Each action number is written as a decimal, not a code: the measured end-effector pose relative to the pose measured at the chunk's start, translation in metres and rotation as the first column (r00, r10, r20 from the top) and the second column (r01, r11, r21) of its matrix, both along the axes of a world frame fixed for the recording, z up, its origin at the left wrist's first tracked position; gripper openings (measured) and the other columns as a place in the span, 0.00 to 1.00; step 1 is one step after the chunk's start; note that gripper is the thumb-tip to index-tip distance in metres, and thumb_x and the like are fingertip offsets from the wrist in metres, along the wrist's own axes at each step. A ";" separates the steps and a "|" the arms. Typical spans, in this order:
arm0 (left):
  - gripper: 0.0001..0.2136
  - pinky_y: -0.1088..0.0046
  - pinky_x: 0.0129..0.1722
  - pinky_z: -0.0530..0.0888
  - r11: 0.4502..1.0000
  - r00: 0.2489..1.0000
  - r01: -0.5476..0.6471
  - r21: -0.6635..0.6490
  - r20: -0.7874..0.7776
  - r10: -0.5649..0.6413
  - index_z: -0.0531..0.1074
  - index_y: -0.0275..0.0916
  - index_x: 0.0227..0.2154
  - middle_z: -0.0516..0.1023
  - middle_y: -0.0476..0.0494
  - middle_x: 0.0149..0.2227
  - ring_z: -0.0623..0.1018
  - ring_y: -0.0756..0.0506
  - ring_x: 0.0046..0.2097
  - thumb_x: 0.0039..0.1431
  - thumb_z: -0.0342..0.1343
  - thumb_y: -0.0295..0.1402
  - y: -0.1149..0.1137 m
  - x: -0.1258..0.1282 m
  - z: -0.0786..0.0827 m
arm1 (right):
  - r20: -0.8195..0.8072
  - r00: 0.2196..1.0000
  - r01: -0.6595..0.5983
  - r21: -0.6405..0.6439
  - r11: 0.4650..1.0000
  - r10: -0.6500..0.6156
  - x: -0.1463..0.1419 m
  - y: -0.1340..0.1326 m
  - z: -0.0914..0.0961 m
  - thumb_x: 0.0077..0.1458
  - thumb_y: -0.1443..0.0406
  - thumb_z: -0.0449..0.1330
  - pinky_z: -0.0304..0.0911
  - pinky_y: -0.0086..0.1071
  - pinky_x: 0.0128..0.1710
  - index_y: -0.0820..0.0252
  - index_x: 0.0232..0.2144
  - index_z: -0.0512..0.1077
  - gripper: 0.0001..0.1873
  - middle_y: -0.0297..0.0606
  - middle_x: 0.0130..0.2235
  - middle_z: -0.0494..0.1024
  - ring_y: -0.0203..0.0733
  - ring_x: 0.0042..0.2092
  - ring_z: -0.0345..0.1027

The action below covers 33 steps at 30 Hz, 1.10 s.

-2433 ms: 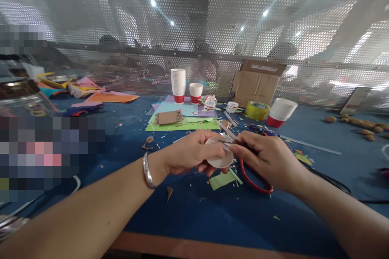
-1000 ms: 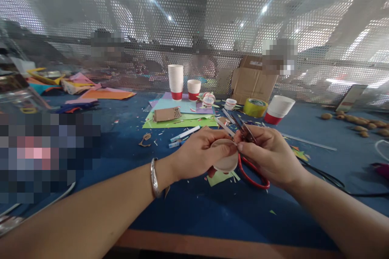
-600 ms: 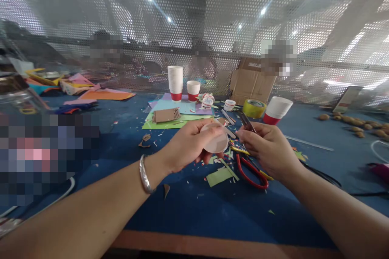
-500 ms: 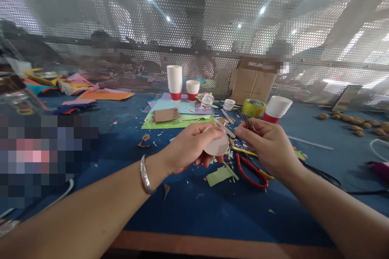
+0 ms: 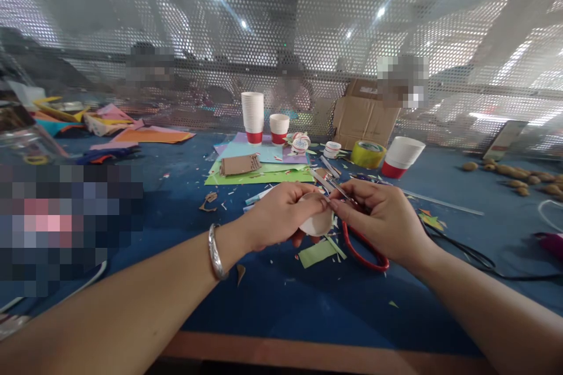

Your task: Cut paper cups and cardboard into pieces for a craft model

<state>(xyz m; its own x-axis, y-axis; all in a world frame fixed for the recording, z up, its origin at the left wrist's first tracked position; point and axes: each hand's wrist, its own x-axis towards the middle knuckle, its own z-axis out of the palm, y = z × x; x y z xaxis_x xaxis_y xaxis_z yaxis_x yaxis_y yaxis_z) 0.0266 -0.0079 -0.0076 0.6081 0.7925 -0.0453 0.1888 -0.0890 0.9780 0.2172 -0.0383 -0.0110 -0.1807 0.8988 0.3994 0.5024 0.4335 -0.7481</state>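
Your left hand (image 5: 285, 214) pinches a likely flimsy paper disc (image 5: 319, 224) near its rim; your right hand (image 5: 382, 211), alongside, grips a metal tool (image 5: 340, 190).

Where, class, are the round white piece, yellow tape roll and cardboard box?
Round white piece (image 5: 317, 224): head view, lower part.
Yellow tape roll (image 5: 367, 157): head view, outer side.
Cardboard box (image 5: 364, 119): head view, front panel.

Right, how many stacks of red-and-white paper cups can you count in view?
3: a tall stack and a shorter stack side by side at the back, and another stack just right of the yellow tape roll.
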 end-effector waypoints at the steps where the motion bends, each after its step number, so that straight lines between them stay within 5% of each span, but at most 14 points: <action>1: 0.10 0.84 0.12 0.58 1.000 1.000 0.006 -0.002 0.007 -0.006 0.71 0.37 0.33 0.75 0.53 0.20 0.66 0.57 0.14 0.66 0.51 0.37 0.000 0.000 -0.001 | 0.010 1.000 -0.003 0.005 1.000 0.003 0.000 0.000 -0.001 0.58 0.60 0.61 0.50 0.28 0.22 0.62 0.30 0.75 0.10 0.30 0.23 0.66 0.32 0.25 0.54; 10: 0.14 0.82 0.14 0.60 0.998 0.991 0.017 -0.057 0.131 -0.009 0.68 0.38 0.38 0.76 0.51 0.23 0.66 0.56 0.15 0.67 0.50 0.45 -0.006 0.012 -0.011 | 0.019 0.999 0.040 0.039 0.998 -0.041 0.001 0.001 0.000 0.53 0.66 0.59 0.56 0.27 0.25 0.61 0.28 0.71 0.04 0.30 0.24 0.68 0.33 0.26 0.58; 13: 0.15 0.80 0.15 0.61 1.000 0.996 0.003 0.028 0.087 -0.006 0.69 0.38 0.39 0.75 0.51 0.23 0.67 0.55 0.17 0.67 0.49 0.46 -0.008 0.012 -0.012 | 0.041 0.998 0.049 0.059 0.997 -0.051 0.001 0.000 0.002 0.52 0.66 0.58 0.55 0.27 0.24 0.60 0.27 0.70 0.03 0.29 0.23 0.67 0.33 0.25 0.57; 15: 0.14 0.78 0.19 0.64 0.980 0.999 -0.032 0.195 0.001 0.033 0.70 0.38 0.40 0.75 0.50 0.25 0.69 0.53 0.20 0.69 0.47 0.43 -0.010 0.010 -0.010 | 0.066 0.996 0.048 0.075 0.996 -0.053 0.000 -0.001 0.003 0.52 0.67 0.58 0.56 0.27 0.25 0.60 0.27 0.71 0.03 0.29 0.23 0.68 0.33 0.26 0.58; 20: 0.11 0.71 0.37 0.69 0.688 0.981 0.008 0.726 -0.139 0.136 0.71 0.37 0.37 0.78 0.43 0.37 0.76 0.46 0.37 0.70 0.45 0.34 -0.017 0.004 -0.001 | 0.085 0.995 0.046 0.104 0.993 -0.055 -0.001 -0.005 0.005 0.53 0.68 0.57 0.56 0.27 0.27 0.60 0.29 0.72 0.04 0.30 0.24 0.70 0.33 0.27 0.59; 23: 0.13 0.69 0.38 0.68 0.643 0.972 0.054 0.764 -0.188 0.141 0.71 0.36 0.41 0.79 0.41 0.38 0.75 0.45 0.37 0.71 0.44 0.36 -0.018 0.002 0.002 | 0.070 0.996 0.041 0.118 0.992 -0.050 -0.001 -0.008 0.008 0.52 0.69 0.58 0.56 0.27 0.27 0.60 0.29 0.72 0.04 0.29 0.24 0.69 0.33 0.27 0.59; 26: 0.12 0.68 0.39 0.68 0.667 0.972 0.088 0.740 -0.210 0.105 0.72 0.36 0.42 0.79 0.41 0.39 0.75 0.45 0.37 0.71 0.45 0.36 -0.015 -0.001 0.004 | 0.051 0.998 0.015 0.098 0.995 -0.020 -0.002 -0.009 0.012 0.51 0.70 0.58 0.56 0.27 0.27 0.60 0.28 0.72 0.03 0.29 0.24 0.69 0.32 0.26 0.58; 28: 0.11 0.69 0.41 0.70 0.739 0.985 0.094 0.667 -0.168 0.027 0.73 0.38 0.41 0.79 0.42 0.41 0.76 0.46 0.40 0.70 0.47 0.36 -0.011 -0.003 0.005 | 0.023 0.999 -0.024 0.055 0.998 0.023 -0.002 -0.009 0.013 0.53 0.69 0.57 0.56 0.27 0.27 0.60 0.28 0.71 0.04 0.29 0.24 0.69 0.32 0.27 0.59; 31: 0.11 0.74 0.33 0.72 0.920 0.995 0.099 0.380 -0.034 -0.093 0.72 0.38 0.41 0.78 0.46 0.36 0.76 0.50 0.34 0.69 0.50 0.40 -0.005 -0.005 0.006 | -0.039 0.997 -0.073 -0.022 0.997 0.072 0.001 -0.005 0.013 0.53 0.68 0.56 0.55 0.27 0.26 0.60 0.26 0.70 0.05 0.30 0.24 0.68 0.32 0.27 0.58; 33: 0.13 0.77 0.23 0.68 0.978 0.988 0.138 0.154 0.052 -0.148 0.70 0.39 0.43 0.77 0.47 0.32 0.73 0.52 0.26 0.68 0.51 0.44 -0.002 -0.006 0.006 | -0.098 0.994 -0.060 -0.046 0.997 0.056 0.006 -0.001 0.013 0.53 0.67 0.57 0.53 0.27 0.25 0.60 0.25 0.69 0.05 0.29 0.23 0.66 0.32 0.25 0.55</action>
